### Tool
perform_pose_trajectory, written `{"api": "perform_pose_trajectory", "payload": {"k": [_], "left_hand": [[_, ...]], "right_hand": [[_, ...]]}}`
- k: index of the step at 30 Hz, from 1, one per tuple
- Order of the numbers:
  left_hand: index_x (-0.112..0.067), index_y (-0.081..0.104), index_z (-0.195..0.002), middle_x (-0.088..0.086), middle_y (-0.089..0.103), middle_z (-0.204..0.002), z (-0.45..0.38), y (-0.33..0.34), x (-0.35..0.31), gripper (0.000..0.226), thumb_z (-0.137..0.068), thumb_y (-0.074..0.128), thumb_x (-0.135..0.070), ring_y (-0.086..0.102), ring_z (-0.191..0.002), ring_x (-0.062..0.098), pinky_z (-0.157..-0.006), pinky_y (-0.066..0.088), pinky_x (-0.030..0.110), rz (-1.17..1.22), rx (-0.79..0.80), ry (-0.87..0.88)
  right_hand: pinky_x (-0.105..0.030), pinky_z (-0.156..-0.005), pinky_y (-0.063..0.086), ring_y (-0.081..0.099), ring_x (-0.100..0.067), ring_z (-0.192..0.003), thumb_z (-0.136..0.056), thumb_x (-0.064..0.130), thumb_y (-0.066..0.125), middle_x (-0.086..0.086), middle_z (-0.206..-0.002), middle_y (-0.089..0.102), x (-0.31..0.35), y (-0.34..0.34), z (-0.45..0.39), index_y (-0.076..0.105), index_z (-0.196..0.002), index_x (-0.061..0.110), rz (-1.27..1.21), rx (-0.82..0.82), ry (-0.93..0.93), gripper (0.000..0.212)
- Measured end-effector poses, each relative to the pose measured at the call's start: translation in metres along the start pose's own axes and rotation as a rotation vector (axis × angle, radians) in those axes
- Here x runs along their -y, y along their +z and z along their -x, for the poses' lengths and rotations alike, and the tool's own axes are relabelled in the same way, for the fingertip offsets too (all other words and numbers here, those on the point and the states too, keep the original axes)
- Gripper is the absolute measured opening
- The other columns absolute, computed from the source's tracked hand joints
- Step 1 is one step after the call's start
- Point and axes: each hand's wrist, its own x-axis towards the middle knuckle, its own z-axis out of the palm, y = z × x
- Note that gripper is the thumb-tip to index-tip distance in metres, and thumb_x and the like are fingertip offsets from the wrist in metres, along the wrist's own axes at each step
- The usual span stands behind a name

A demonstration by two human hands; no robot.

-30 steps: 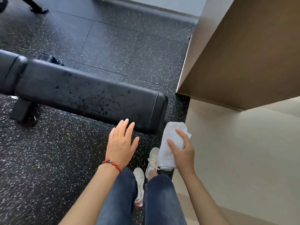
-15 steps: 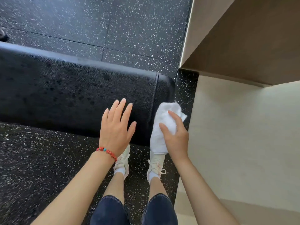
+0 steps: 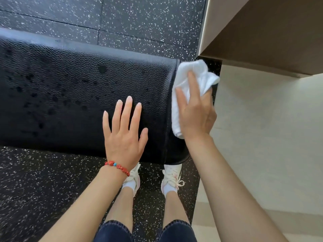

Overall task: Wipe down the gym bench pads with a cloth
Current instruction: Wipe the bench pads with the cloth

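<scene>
A black textured bench pad (image 3: 73, 95) runs from the left edge to the middle, speckled with dark wet drops. My left hand (image 3: 125, 137), with a red bead bracelet at the wrist, lies flat with straight fingers on the pad's near right part. A white folded cloth (image 3: 192, 74) sits against the pad's right end. My right hand (image 3: 194, 110) holds the cloth there, thumb and forefinger laid over it and the other fingers curled behind it.
Black speckled rubber flooring (image 3: 139, 20) surrounds the bench. A beige wall and brown box-like ledge (image 3: 265, 35) stand close on the right, over a pale floor (image 3: 262, 137). My white shoes (image 3: 172, 179) stand just under the pad's near edge.
I have leaned in closer over the bench. My left hand came down flat on the pad, and my right hand carried the cloth up against the pad's right end.
</scene>
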Motion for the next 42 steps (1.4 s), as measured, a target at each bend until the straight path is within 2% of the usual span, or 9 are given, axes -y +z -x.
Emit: {"api": "perform_pose_trajectory", "payload": {"k": [3,8,11,15,18,29,35,39,42], "left_hand": [[-0.011,0.034,-0.141,0.015,0.033,-0.148,0.0,0.0,0.0,0.054,-0.091,0.041,-0.032,0.027,-0.136,0.032,-0.11,0.017,0.054,-0.004,-0.001,0.003],[-0.01,0.036,-0.14,0.015,0.034,-0.147,-0.002,-0.008,0.0,0.054,-0.091,0.041,-0.032,0.029,-0.136,0.033,-0.109,0.021,0.056,0.004,0.039,0.003],[-0.01,0.036,-0.14,0.015,0.033,-0.148,-0.002,-0.009,0.001,0.054,-0.092,0.04,-0.033,0.03,-0.136,0.033,-0.109,0.021,0.056,0.006,0.049,0.011],[-0.011,0.037,-0.139,0.014,0.034,-0.148,-0.001,-0.008,0.003,0.054,-0.09,0.042,-0.033,0.03,-0.136,0.031,-0.109,0.021,0.054,-0.006,0.047,0.019],[-0.011,0.037,-0.139,0.013,0.034,-0.148,-0.001,-0.009,0.004,0.055,-0.09,0.042,-0.034,0.031,-0.136,0.031,-0.109,0.021,0.054,-0.014,0.051,0.022],[-0.009,0.043,-0.136,0.013,0.038,-0.146,-0.005,-0.033,0.034,0.052,-0.089,0.042,-0.031,0.034,-0.135,0.031,-0.108,0.025,0.053,0.065,0.045,0.009],[-0.011,0.039,-0.137,0.014,0.036,-0.146,-0.009,-0.026,0.088,0.051,-0.09,0.042,-0.03,0.029,-0.136,0.032,-0.109,0.019,0.055,0.019,-0.016,-0.081],[-0.014,0.038,-0.139,0.012,0.035,-0.148,-0.009,-0.015,0.108,0.052,-0.091,0.042,-0.032,0.027,-0.136,0.032,-0.109,0.017,0.055,-0.005,-0.033,-0.018],[-0.016,0.035,-0.14,0.011,0.034,-0.148,-0.008,-0.011,0.108,0.053,-0.091,0.042,-0.033,0.026,-0.136,0.031,-0.11,0.015,0.054,-0.003,-0.058,-0.013]], "right_hand": [[-0.031,-0.045,0.046,0.056,-0.032,-0.061,-0.086,0.042,0.051,-0.018,-0.075,0.056,-0.003,0.003,0.014,0.057,-0.125,0.021,0.051,-0.066,0.01,0.044],[-0.025,-0.037,0.045,0.05,-0.021,-0.049,-0.088,0.041,0.047,-0.011,-0.065,0.053,-0.021,-0.015,0.096,0.059,-0.122,0.016,0.161,0.05,-0.086,0.044],[-0.025,-0.037,0.043,0.05,-0.024,-0.047,-0.085,0.043,0.048,-0.013,-0.064,0.051,-0.021,-0.015,0.084,0.061,-0.12,0.016,0.143,0.056,-0.085,0.046],[-0.03,-0.061,0.034,0.056,-0.032,-0.078,-0.087,0.053,0.045,-0.012,-0.084,0.046,-0.005,0.0,-0.004,0.041,-0.133,0.042,0.005,0.08,0.146,0.047],[-0.031,-0.068,0.029,0.054,-0.032,-0.092,-0.089,0.054,0.04,-0.014,-0.103,0.052,-0.003,0.008,-0.047,0.042,-0.13,0.04,-0.009,0.087,0.155,0.043],[-0.025,-0.05,0.04,0.059,-0.035,-0.062,-0.085,0.03,0.063,-0.02,-0.077,0.061,0.01,-0.018,0.06,0.057,-0.125,0.014,0.016,0.034,0.029,0.044],[-0.025,-0.038,0.042,0.054,-0.022,-0.049,-0.087,0.036,0.052,-0.012,-0.063,0.057,0.042,0.016,0.055,0.066,-0.113,0.014,0.272,-0.055,-0.281,0.037],[-0.025,-0.036,0.037,0.053,-0.023,-0.05,-0.087,0.036,0.053,-0.012,-0.061,0.055,0.047,0.025,0.015,0.067,-0.112,0.015,0.407,-0.141,-0.333,0.035],[-0.027,-0.046,0.03,0.057,-0.031,-0.064,-0.09,0.033,0.052,-0.019,-0.076,0.059,0.065,0.035,-0.029,0.063,-0.118,0.017,0.36,-0.075,-0.204,0.034]]}}
